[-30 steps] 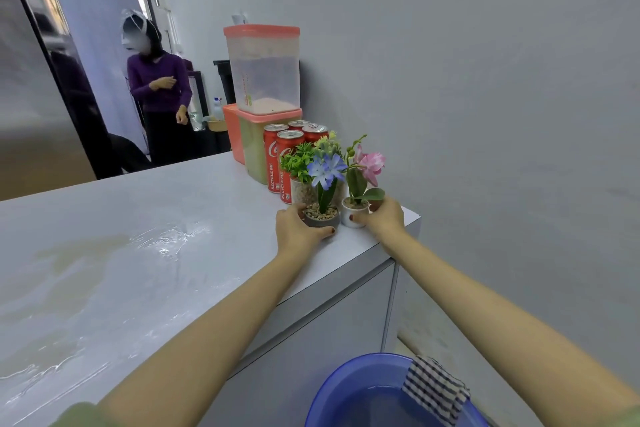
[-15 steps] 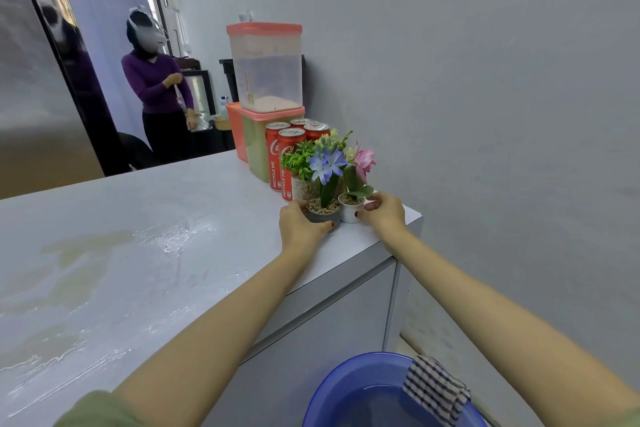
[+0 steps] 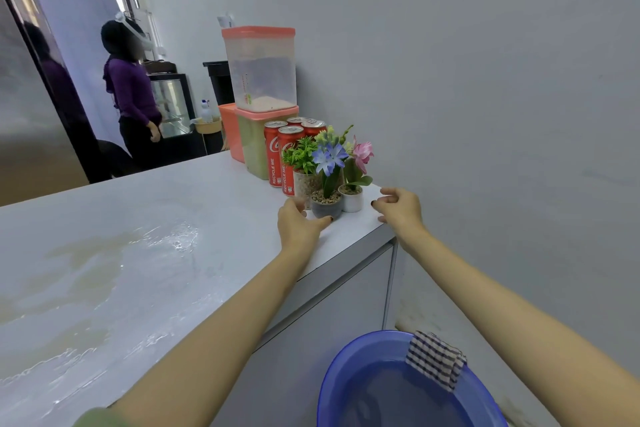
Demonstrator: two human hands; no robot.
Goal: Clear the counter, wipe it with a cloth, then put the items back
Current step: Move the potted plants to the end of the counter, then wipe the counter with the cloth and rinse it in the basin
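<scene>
Three pots crowd the near right corner of the counter [image 3: 173,201], in front of the red cans [image 3: 274,156] and the stacked containers [image 3: 261,80]: a grey pot [image 3: 325,207] with a blue flower, a white pot [image 3: 352,199] with a pink flower, and a glass pot [image 3: 304,180] half hidden behind the grey one. The left hand [image 3: 298,222] is at the grey pot; its thumb touches the front and the fingers curve at the left side, but I cannot tell if they really grip it. The right hand [image 3: 398,208] hangs just right of the white pot, apart from it, fingers loosely curled, holding nothing. Below, a blue basin [image 3: 367,367] with a checked cloth [image 3: 434,359] over its rim is cut off at the bottom.
</scene>
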